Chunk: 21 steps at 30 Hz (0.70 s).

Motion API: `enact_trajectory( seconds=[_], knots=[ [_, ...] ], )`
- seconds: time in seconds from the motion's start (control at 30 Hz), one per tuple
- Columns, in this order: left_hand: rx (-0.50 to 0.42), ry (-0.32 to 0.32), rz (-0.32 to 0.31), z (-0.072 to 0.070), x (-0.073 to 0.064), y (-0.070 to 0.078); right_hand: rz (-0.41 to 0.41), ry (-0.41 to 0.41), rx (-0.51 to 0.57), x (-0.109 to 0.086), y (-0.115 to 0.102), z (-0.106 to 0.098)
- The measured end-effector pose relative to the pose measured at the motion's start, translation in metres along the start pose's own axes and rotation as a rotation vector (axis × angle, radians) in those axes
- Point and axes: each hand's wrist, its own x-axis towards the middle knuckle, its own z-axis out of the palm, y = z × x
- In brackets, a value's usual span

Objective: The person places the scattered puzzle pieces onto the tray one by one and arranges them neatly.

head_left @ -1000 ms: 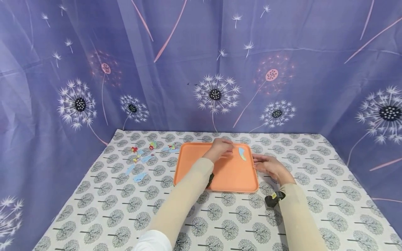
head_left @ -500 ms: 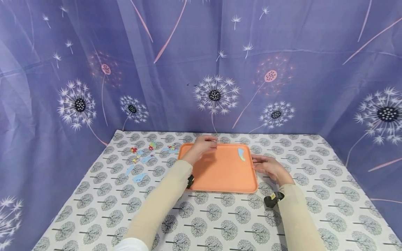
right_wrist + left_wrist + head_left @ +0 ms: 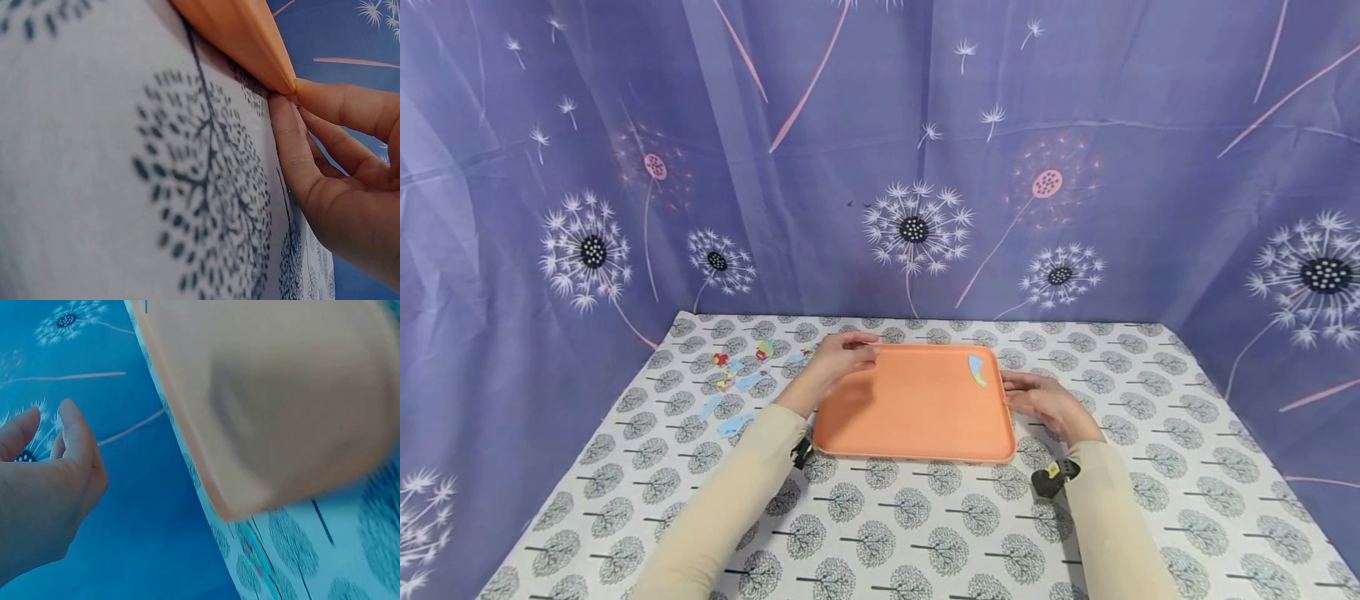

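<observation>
An orange tray (image 3: pixel 917 408) lies on the patterned tablecloth. Near its far right corner rests a small flat curved piece (image 3: pixel 977 370), pale blue and green. My left hand (image 3: pixel 841 360) hovers over the tray's left side, holding nothing; in the left wrist view the fingers of this left hand (image 3: pixel 56 481) are loosely bent, with a gap between thumb and forefinger. At the tray's right edge is my right hand (image 3: pixel 1045 402). The right wrist view shows that right hand (image 3: pixel 350 169) pinching the tray rim (image 3: pixel 275 59) between thumb and finger.
Left of the tray lie several loose flat pieces, among them a light blue piece (image 3: pixel 733 425), a red piece (image 3: pixel 720 359) and a green and red piece (image 3: pixel 763 350). A purple dandelion-print curtain (image 3: pixel 820 167) hangs behind the table.
My left hand has moved left across the tray, from beside the curved piece to the tray's left side. The right hand has kept its place at the right edge.
</observation>
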Motion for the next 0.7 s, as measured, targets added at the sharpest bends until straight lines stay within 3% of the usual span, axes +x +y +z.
enact_trajectory(
  seconds=[0.33,0.7],
  knots=[
    [0.016,0.047,0.005,-0.044,-0.022,-0.009,0.004,-0.009,-0.014,-0.001,0.000,0.000],
    [0.035,0.116,-0.026,-0.105,-0.043,-0.030,0.013,-0.010,-0.019,-0.001,-0.002,0.000]
  ],
)
